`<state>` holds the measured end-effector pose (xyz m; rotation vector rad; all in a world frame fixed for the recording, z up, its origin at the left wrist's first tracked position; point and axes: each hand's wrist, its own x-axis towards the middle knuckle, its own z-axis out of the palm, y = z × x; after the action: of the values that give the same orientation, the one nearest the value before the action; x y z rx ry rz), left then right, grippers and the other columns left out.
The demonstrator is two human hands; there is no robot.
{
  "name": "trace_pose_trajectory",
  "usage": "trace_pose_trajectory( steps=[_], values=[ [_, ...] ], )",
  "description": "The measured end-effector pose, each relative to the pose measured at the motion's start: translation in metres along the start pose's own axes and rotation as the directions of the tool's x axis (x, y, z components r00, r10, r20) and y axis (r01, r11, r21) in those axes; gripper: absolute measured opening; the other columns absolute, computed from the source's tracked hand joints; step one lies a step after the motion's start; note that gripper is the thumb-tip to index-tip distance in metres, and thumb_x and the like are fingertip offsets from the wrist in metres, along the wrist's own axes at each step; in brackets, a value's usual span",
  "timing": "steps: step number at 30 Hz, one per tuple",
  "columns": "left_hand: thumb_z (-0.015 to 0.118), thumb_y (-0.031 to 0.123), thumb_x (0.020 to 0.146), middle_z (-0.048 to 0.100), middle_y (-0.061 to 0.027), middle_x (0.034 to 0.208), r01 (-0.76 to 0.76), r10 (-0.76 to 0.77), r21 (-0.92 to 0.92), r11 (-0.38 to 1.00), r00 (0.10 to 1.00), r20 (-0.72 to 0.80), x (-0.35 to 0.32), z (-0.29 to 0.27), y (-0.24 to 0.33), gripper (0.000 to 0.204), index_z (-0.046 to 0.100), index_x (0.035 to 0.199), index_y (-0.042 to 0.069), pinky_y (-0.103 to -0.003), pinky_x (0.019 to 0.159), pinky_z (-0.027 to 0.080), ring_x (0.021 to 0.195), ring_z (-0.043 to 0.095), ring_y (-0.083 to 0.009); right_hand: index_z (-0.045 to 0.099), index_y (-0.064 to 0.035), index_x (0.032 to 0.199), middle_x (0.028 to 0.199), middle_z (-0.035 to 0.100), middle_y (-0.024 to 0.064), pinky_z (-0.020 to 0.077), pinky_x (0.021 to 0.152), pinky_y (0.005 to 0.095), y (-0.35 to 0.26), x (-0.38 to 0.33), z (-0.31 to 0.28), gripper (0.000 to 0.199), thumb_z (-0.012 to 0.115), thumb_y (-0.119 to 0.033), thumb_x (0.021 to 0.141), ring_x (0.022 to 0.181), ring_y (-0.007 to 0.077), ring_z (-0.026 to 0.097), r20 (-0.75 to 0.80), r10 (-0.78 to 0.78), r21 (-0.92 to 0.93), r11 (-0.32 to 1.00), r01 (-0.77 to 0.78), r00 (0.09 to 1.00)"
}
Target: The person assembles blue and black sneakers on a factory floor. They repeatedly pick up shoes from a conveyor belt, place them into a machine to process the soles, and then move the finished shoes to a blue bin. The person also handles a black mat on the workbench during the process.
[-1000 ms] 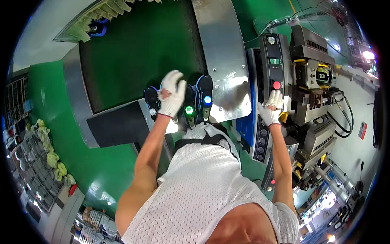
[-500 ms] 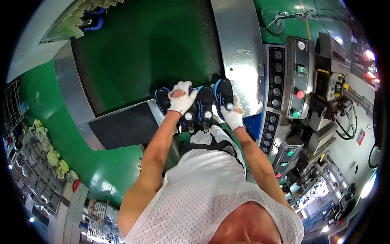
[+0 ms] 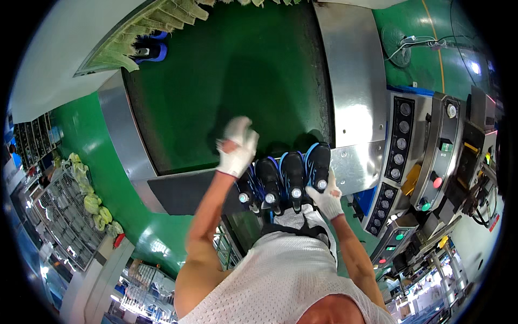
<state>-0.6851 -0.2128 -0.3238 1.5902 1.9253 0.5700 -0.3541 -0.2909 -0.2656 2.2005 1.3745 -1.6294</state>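
Note:
Several black shoes with blue and purple edging (image 3: pixel 292 171) stand side by side at the near end of the green conveyor belt (image 3: pixel 259 86), toes pointing away from me. A pale round piece shows in each shoe's opening. My right hand (image 3: pixel 327 198), in a white glove, grips the heel end of the rightmost shoe (image 3: pixel 318 159), thumb on one side and fingers on the other. Over the belt, left of the row and beyond the leftmost shoe (image 3: pixel 246 189), my gloved left hand (image 3: pixel 237 147) is raised. It is slightly blurred, its fingers look apart, and it holds nothing.
At the far left, blue-soled shoes (image 3: pixel 152 51) lie by a fringed curtain (image 3: pixel 178 16). Metal side plates (image 3: pixel 353 81) border the belt. Machines with gauges and buttons (image 3: pixel 399 137) stand at the right. A wire cart (image 3: pixel 67 216) is at the left.
My left hand has come off the shoes and moved forward over the belt. My right hand stays at the rightmost shoe. The whole view has shifted, showing more of the curtain.

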Motion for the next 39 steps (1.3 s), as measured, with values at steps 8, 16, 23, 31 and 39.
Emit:
trace_pose_trajectory(
  steps=[8, 16, 23, 31, 39],
  values=[
    [0.060, 0.025, 0.097, 0.053, -0.0238, 0.143, 0.090, 0.264, 0.618, 0.781, 0.849, -0.457, 0.229, -0.202, -0.145, 0.047, 0.055, 0.139, 0.004, -0.052, 0.109, 0.042, 0.130, 0.051, -0.0453, 0.017, -0.0032, 0.161, 0.163, 0.031, 0.0205, 0.0304, 0.123, 0.0456, 0.116, -0.028, -0.062, 0.095, 0.073, 0.003, 0.085, 0.151, 0.0337, 0.033, -0.176, 0.138, 0.458, 0.888, -0.043, 0.975],
    [0.046, 0.039, 0.099, 0.062, -0.0270, 0.128, 0.439, -0.176, 0.533, 0.723, 0.864, -0.471, 0.276, -0.205, -0.220, 0.048, 0.063, 0.129, 0.006, -0.053, 0.103, 0.045, 0.122, 0.055, -0.0464, 0.043, 0.0043, 0.149, 0.139, 0.056, 0.0192, 0.0468, 0.098, 0.0360, 0.243, -0.092, -0.082, 0.068, 0.071, -0.025, 0.094, 0.122, 0.0262, 0.055, -0.236, 0.538, 0.363, 0.821, -0.440, 0.809],
    [0.053, 0.030, 0.101, 0.068, -0.0159, 0.111, 0.024, 0.178, 0.678, 0.734, 0.958, -0.226, 0.198, -0.153, -0.168, 0.028, 0.069, 0.103, 0.008, -0.052, 0.085, 0.050, 0.100, 0.062, -0.0414, 0.048, 0.0035, 0.147, 0.136, 0.063, 0.0187, 0.0522, 0.095, 0.0361, 0.250, -0.105, -0.056, 0.072, 0.072, -0.035, 0.091, 0.119, 0.0245, 0.063, -0.167, 0.471, 0.238, 0.872, -0.428, 0.866],
    [0.077, 0.031, 0.088, 0.058, -0.0209, 0.128, -0.058, 0.153, 0.274, 0.960, 0.928, -0.341, 0.074, -0.017, -0.012, 0.043, 0.065, 0.124, 0.010, -0.050, 0.093, 0.051, 0.112, 0.062, -0.0393, 0.050, 0.0040, 0.144, 0.142, 0.060, 0.0220, 0.0454, 0.111, 0.0390, 0.183, -0.088, -0.065, 0.070, 0.075, -0.034, 0.091, 0.134, 0.0303, 0.057, -0.287, 0.205, 0.181, 0.971, -0.157, 0.936],
    [0.071, 0.027, 0.090, 0.063, -0.0116, 0.120, -0.198, 0.221, 0.255, 0.947, 0.973, -0.068, 0.082, -0.019, 0.088, 0.029, 0.070, 0.114, 0.010, -0.044, 0.095, 0.050, 0.113, 0.063, -0.0329, 0.048, -0.0047, 0.149, 0.142, 0.059, 0.0239, 0.0456, 0.109, 0.0394, 0.098, -0.117, -0.103, 0.077, 0.068, -0.050, 0.090, 0.133, 0.0351, 0.056, -0.359, -0.188, 0.417, 0.844, 0.337, 0.914]
  ],
)
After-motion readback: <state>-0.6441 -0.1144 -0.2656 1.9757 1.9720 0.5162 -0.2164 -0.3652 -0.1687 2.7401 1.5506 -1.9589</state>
